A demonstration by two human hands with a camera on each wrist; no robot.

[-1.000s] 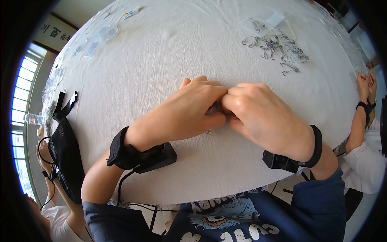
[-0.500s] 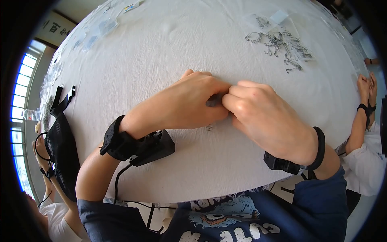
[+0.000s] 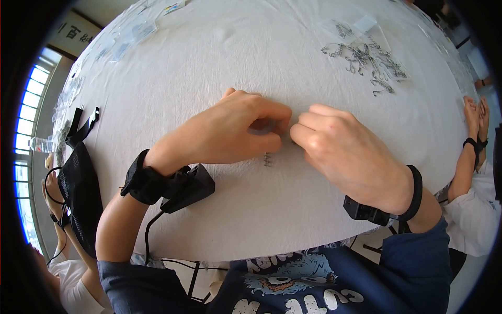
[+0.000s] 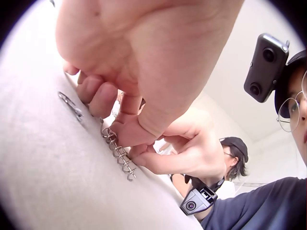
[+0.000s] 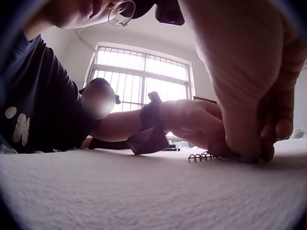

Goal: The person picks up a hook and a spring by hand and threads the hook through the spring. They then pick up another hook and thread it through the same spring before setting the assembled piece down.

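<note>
A small coil spring of bare metal wire lies on the white cloth at my left thumb, its upper end right by the fingertips. In the head view the same spring shows just below the left hand, whose fingers and thumb curve down toward the cloth. Beyond those fingertips, a curved metal hook lies on the cloth. The right hand sits close by on the right, fingers curled and fingertips down at the cloth. I cannot tell what is between the fingertips of either hand.
Several metal hooks with coils lie in a heap at the back right, beside clear plastic packs. More clear packs are at the far left. A black mesh bag hangs at the left edge. Other people sit on both sides.
The hands, touching at the fingertips before, are now slightly apart. The left hand has moved left, and more of the spring shows below it. The right hand has barely moved.
</note>
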